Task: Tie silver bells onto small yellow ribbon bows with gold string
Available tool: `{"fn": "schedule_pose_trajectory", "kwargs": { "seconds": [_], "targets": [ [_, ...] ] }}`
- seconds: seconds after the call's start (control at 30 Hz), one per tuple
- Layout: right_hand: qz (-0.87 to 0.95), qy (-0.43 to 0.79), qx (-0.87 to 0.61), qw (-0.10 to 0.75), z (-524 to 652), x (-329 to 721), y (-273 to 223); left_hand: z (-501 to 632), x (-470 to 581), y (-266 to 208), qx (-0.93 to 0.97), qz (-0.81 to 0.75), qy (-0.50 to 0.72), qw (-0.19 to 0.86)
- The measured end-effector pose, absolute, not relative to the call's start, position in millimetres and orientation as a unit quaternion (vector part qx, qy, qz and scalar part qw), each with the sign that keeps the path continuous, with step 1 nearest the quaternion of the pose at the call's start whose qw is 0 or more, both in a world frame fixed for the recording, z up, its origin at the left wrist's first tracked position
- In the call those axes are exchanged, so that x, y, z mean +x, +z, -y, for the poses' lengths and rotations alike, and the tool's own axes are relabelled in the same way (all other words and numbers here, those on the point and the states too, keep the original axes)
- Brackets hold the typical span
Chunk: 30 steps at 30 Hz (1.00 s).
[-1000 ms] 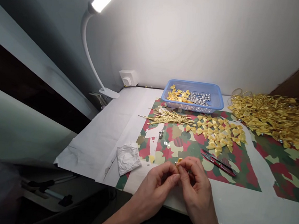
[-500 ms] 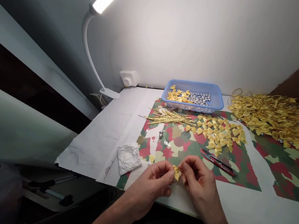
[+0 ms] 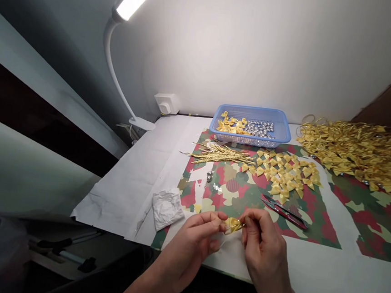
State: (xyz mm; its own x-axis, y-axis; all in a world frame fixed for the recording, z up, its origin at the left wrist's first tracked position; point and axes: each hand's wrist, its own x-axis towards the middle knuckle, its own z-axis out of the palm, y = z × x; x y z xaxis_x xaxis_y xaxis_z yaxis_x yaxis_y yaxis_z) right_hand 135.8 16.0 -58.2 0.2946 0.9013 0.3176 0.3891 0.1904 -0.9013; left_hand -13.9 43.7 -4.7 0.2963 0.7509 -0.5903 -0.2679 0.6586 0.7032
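Note:
Between my two hands, at the front edge of the table, is a small yellow ribbon bow with a thin gold cord across it. My left hand pinches the bow's left side between thumb and forefinger. On the other side, my right hand has its fingertips closed on the gold cord at the bow's right. A pale loop of the cord hangs below, near my left thumb. Beyond my hands, more yellow bows lie in rows, beside a bundle of gold cords. Small silver bells sit nearer to me.
Red-handled thread snips lie just beyond my right hand. A blue basket with bows and silver bells stands against the wall. At right is a heap of corded bows. Crumpled white paper and a desk lamp are at left.
My hands have drawn slightly apart. The bow has turned to lie more sideways, showing more of its face and the cord. The bells, snips and basket stay put.

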Motion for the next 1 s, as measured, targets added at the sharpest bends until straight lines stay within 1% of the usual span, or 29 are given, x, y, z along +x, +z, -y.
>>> {"fn": "schedule_pose_trajectory", "kwargs": {
  "seconds": [0.1, 0.17, 0.27, 0.33, 0.47, 0.63, 0.83, 1.0],
  "targets": [
    [0.577, 0.185, -0.580, 0.545, -15, 135, -57, -46, -14, -4, 0.404, -0.506, 0.291, 0.704],
    [0.592, 0.167, -0.572, 0.544, -14, 135, -56, -49, -16, -2, 0.476, -0.514, 0.253, 0.667],
    [0.607, 0.153, -0.560, 0.542, -12, 135, -53, -56, -17, 1, 0.526, -0.522, 0.216, 0.636],
    [0.616, 0.150, -0.551, 0.543, -11, 134, -51, -61, -17, 3, 0.544, -0.513, 0.193, 0.635],
    [0.627, 0.154, -0.532, 0.548, -9, 132, -48, -66, -13, 3, 0.542, -0.487, 0.157, 0.666],
    [0.631, 0.169, -0.518, 0.553, -9, 133, -49, -62, -10, -3, 0.472, -0.484, 0.187, 0.713],
    [0.629, 0.201, -0.511, 0.551, -10, 136, -46, -59, -9, -7, 0.437, -0.500, 0.233, 0.710],
    [0.610, 0.219, -0.526, 0.551, -11, 145, -43, -57, -9, -5, 0.464, -0.491, 0.242, 0.696]
  ]
}}
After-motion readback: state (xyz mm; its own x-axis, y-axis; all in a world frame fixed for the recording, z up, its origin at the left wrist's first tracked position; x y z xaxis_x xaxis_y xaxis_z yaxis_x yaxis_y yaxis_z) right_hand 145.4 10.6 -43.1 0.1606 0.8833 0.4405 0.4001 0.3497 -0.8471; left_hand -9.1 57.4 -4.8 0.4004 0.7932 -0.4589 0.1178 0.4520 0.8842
